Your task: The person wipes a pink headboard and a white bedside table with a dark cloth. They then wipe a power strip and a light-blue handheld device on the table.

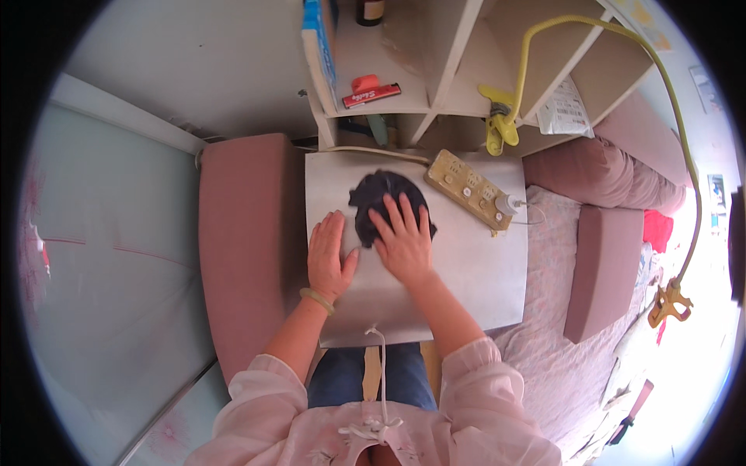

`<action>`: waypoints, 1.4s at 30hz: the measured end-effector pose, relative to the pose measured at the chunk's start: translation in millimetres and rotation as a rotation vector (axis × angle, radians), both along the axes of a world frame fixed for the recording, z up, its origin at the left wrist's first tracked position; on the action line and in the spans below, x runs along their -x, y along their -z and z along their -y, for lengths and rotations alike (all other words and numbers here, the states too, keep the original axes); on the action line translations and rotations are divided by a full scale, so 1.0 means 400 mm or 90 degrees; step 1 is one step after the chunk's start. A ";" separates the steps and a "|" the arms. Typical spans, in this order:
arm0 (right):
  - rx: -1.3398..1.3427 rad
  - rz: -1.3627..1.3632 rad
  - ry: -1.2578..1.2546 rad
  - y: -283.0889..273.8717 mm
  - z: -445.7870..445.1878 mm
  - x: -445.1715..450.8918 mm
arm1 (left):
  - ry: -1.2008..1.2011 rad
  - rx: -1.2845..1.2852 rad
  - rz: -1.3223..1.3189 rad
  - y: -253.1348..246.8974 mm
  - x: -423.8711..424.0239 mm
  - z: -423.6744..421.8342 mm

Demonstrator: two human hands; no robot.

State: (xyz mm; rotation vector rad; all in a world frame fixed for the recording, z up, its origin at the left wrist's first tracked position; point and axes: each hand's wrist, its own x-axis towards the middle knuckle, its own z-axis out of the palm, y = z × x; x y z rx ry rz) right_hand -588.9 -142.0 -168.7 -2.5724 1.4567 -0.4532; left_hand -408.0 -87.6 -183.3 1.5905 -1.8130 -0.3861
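Observation:
A black piece of crumpled, soft material [373, 186], perhaps cloth or a plastic bag, lies on the silver-grey tabletop [466, 285]. My right hand [405, 239] rests on top of it with the palm down and the fingers spread, hiding its lower right part. My left hand [331, 256] lies flat near the table's left edge, beside the black material and apart from it. That hand's fingers point away from me, with the thumb held out. A pale bangle [317, 301] circles the left wrist. Neither hand grips anything.
A power strip [469, 189] with a white plug [508, 204] lies at the table's far right. Behind stands a white shelf unit [373, 108], holding a red box [372, 95]. A yellow gooseneck clip holder [658, 55] arches rightward. Pink cushions [245, 244] flank the left.

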 end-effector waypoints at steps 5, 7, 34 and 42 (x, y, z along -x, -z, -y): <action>0.030 0.010 0.016 0.002 0.101 -0.006 | 0.002 0.039 0.012 0.013 0.014 0.008; 0.031 -0.004 0.028 0.020 0.073 -0.001 | -0.002 0.037 0.021 0.013 0.017 0.008; -0.009 0.009 0.315 -0.069 -0.236 0.339 | 0.004 0.016 0.128 0.024 0.018 0.010; 0.136 0.103 0.239 -0.023 -0.195 0.403 | -0.003 0.010 0.143 0.026 0.018 0.010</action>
